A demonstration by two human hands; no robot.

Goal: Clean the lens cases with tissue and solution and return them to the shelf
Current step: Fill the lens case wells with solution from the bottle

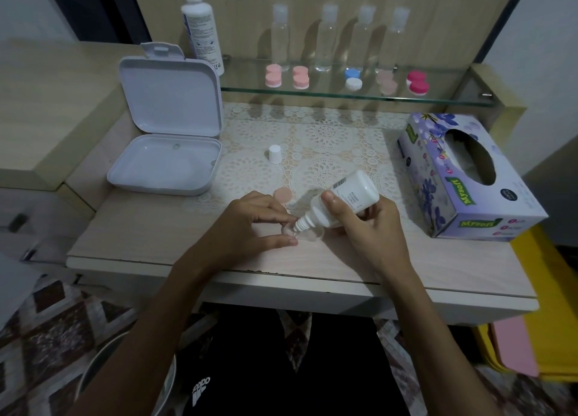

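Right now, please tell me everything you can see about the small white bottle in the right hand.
The small white bottle looks like plastic, with a printed label and a ribbed dropper neck. Its white cap is off, standing apart on the lace mat. The right hand grips it, tilted nozzle down over the clear lens case, which the left hand steadies.

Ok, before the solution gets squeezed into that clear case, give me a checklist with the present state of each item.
1. Small bottle uncapped, white cap set aside on the mat: ok.
2. Nozzle tilted down over the clear lens case: ok.
3. Left hand steadying the case on the table: ok.
4. Right hand gripping the bottle: ok.
5. Case lid off, peach lid lying apart: ok.
6. Tissue box nearby, tissue showing in its opening: ok.
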